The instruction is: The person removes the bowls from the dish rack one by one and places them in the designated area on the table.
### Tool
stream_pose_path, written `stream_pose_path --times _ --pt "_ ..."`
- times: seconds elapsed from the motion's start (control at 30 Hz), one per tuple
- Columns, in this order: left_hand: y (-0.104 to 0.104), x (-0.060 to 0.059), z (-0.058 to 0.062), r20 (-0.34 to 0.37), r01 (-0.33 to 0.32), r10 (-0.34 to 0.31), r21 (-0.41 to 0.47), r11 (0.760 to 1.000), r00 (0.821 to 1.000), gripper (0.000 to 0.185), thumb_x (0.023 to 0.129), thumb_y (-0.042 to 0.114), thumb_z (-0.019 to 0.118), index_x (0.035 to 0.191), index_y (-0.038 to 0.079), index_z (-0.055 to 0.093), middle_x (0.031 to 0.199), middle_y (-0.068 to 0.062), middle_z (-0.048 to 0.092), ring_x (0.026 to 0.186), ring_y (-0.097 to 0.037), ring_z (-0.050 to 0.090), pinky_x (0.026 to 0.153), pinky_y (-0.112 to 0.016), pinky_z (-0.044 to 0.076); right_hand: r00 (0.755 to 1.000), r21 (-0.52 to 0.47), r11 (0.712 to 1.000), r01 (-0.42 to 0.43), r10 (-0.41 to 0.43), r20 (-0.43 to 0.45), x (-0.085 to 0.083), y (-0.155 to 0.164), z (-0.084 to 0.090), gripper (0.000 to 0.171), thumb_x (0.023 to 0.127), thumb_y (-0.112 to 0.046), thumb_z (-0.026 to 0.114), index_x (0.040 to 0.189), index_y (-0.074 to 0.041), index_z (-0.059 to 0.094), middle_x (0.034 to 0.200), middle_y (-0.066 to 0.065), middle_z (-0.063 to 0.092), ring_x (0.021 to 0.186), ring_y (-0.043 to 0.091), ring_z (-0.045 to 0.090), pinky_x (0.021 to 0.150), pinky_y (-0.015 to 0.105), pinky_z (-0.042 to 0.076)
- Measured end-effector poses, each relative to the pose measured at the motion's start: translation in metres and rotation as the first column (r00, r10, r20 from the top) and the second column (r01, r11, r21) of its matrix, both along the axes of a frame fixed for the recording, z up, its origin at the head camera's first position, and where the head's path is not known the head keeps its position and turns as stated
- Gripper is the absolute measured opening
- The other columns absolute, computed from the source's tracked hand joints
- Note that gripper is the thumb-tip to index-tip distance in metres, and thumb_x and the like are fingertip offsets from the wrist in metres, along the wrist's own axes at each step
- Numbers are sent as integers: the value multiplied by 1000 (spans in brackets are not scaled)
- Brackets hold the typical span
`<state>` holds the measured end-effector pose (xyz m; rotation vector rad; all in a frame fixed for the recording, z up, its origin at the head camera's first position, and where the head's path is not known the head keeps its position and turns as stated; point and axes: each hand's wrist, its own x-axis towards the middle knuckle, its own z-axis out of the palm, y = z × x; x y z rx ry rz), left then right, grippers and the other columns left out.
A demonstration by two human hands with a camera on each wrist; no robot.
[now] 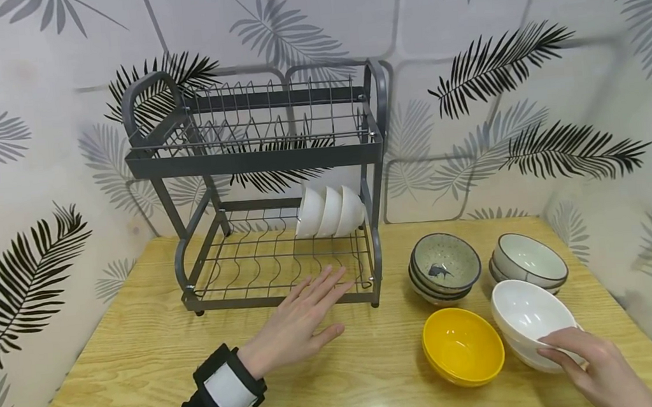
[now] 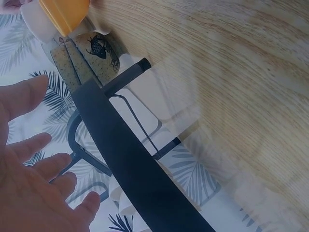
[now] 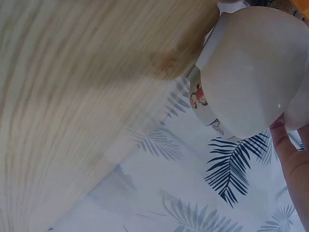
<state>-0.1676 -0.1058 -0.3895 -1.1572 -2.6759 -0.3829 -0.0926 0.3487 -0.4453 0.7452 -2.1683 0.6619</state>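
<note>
My right hand (image 1: 599,361) pinches the near rim of a white bowl (image 1: 524,309), which is tilted over another white bowl below it. The right wrist view shows the smooth outside of a white bowl (image 3: 256,72) close up, with my fingers at its edge. Left of it stands a yellow bowl (image 1: 462,346). My left hand (image 1: 306,320) holds nothing; its fingers are spread and overlap the front bar of the dark dish rack (image 1: 265,160) in the head view. Three white bowls (image 1: 329,213) stand on edge at the right of the rack's lower tier.
Behind the yellow bowl is a stack of speckled grey bowls (image 1: 446,264). To its right, pale dark-rimmed bowls (image 1: 528,258) are stacked, partly hidden by the white bowl. All stand on a wooden table (image 1: 126,372), backed by a leaf-patterned covering (image 1: 318,25).
</note>
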Motion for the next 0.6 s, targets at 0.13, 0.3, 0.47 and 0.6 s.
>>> stream_pose_path --times 0.13,0.3,0.47,0.6 --pt "-1 -1 -1 -2 -1 1 1 1000 1000 69 99 38 62 158 16 33 169 -9 23 156 -29 23 125 -55 26 1000 13 1000 4 -4 1 1 2 0 49 95 -53 52 79 -11 73 76 -7 71 86 -22 52 76 -2 45" --pt "-1 -1 -2 10 -1 1 5 1000 1000 69 99 38 62 158 16 32 169 -9 21 157 -29 22 126 -55 25 1000 46 999 14 -15 14 3 7 -6 52 93 -56 51 77 -11 73 73 -8 70 86 -24 52 75 -2 45" --pt "-1 -1 -2 14 -2 1 3 1000 1000 69 99 38 62 158 16 33 169 -8 22 156 -29 23 126 -55 25 998 72 997 7 -11 58 6 12 -11 51 90 -58 53 75 -13 73 71 -12 70 82 -23 53 73 -2 43" --pt "-2 -1 -1 2 -3 3 -1 1000 1000 68 99 38 62 157 15 35 168 -9 23 156 -30 24 125 -55 25 997 113 993 24 -32 69 5 18 -12 47 87 -57 60 73 -14 73 72 -18 69 74 -14 57 71 2 41"
